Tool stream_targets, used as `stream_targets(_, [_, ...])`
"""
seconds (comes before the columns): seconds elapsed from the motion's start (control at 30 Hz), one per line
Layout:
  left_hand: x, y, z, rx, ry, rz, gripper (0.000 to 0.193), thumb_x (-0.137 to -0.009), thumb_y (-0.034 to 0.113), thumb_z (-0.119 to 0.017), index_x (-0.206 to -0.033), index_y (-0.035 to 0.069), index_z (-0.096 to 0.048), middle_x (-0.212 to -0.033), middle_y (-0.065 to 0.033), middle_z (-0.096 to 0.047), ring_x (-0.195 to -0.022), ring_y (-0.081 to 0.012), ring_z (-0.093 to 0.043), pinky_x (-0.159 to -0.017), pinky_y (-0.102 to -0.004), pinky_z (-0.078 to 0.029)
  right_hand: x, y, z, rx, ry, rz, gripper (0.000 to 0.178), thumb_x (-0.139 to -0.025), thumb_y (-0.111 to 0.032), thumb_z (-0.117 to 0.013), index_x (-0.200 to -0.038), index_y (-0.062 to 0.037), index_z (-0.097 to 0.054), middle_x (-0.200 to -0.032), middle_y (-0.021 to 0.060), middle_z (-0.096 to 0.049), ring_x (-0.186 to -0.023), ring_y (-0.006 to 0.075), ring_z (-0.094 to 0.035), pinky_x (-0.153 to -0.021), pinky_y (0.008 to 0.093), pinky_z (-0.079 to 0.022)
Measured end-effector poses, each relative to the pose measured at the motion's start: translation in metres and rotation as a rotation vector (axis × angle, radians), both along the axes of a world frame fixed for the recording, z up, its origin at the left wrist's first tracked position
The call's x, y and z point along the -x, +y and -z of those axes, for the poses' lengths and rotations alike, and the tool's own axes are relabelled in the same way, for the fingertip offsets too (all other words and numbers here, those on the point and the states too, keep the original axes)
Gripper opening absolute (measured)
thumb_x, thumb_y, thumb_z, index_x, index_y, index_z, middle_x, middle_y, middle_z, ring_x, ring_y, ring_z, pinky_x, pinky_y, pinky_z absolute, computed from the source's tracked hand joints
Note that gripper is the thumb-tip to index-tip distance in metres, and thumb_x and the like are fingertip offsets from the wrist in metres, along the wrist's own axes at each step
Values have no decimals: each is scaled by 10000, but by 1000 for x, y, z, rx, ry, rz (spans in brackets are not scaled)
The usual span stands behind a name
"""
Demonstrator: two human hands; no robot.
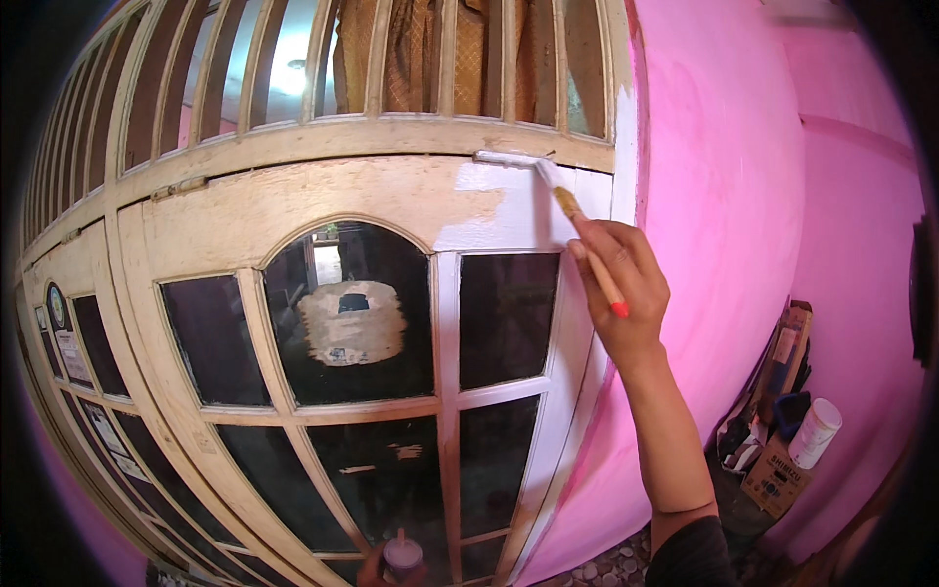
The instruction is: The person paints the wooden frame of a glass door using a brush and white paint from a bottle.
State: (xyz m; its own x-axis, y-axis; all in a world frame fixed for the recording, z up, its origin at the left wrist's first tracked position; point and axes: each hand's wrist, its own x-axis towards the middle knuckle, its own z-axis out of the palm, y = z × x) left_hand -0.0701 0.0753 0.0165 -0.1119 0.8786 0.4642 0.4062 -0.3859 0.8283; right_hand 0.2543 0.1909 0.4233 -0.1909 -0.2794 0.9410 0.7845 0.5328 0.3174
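Observation:
My right hand (631, 293) is raised and closed round the wooden handle of a paintbrush (565, 203). The handle ends in a red tip. Its bristles touch a white-painted strip (509, 158) at the seam above the panelled wooden door (333, 183). White paint covers the door's upper right corner and right-hand frame, while the rest is bare, pale wood. Low in the picture, my left hand (373, 567) grips a small cup (402, 556) of whitish paint with a stick-like piece standing up from it. Most of that hand is cut off by the lower edge.
Dark glass panes (504, 318) fill the door, one bearing a torn paper remnant (354, 323). Wooden slats (377, 59) run above, with brown cloth (411, 54) behind. To the right stands a pink wall (724, 215). A cardboard box (775, 477) and white tub (815, 432) sit beyond.

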Motion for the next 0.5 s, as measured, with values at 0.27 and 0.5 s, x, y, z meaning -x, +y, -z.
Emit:
stream_targets(0.27, [-9, -3, -9, 38, -44, -5, 697, -774, 227, -931, -1337, -33, -611, -1186, -173, -720, -1075, -246, -708, -932, -378, -569, -6, 4, -4, -26, -45, -6, 346, -856, 14, -801, -1190, -45, -735, -1030, 133, -688, -877, 274, -716, -706, 348, -583])
stream_targets(0.5, [0, -1, 2, 22, 16, -2, 677, -787, 214, -919, -1331, -42, -608, -1190, -168, -718, -1080, -255, -703, -954, -382, -558, -2, -2, -2, -24, 26, -12, 332, -850, 18, -804, -1172, -38, -744, -1021, 128, -691, -850, 273, -716, -716, 356, -581])
